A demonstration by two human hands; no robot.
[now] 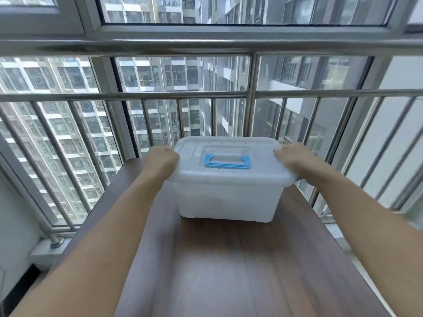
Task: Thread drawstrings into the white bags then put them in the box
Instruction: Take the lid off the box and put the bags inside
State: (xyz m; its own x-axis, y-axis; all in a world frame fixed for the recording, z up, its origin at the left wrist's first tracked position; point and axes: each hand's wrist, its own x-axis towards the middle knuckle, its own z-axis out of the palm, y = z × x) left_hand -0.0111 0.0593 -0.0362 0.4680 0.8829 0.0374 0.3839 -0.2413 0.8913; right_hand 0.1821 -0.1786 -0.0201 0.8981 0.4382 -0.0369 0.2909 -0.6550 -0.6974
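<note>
The box (229, 193) is a cloudy white plastic tub sitting toward the far end of the worktop (229, 271), close to the window railing. Its lid (229, 156) is on, pale and see-through like the body, and a blue handle (227, 161) lies flat in a recess in the middle of the lid. What is inside cannot be made out through the frosted walls.

Both arms reach forward from the near edge, one on each side of the box. The left hand (161, 160) is at the left end of the lid, knuckles up, fingers curled down over the rim so that its grip is closed on the lid's edge. The right hand (294, 157) is at the right end, fingers lying over the top corner of the lid and bending down round its rim, so that grip too is on the lid. The fingertips of both hands are partly hidden or blurred.

The worktop is dark brown wood grain, long and narrow, running away from the viewer. Just beyond the box stands a metal railing (250, 94) of horizontal bars and thin upright rods, with window frames above. Through the glass, tall apartment blocks (68, 110) fill the view outside.
</note>
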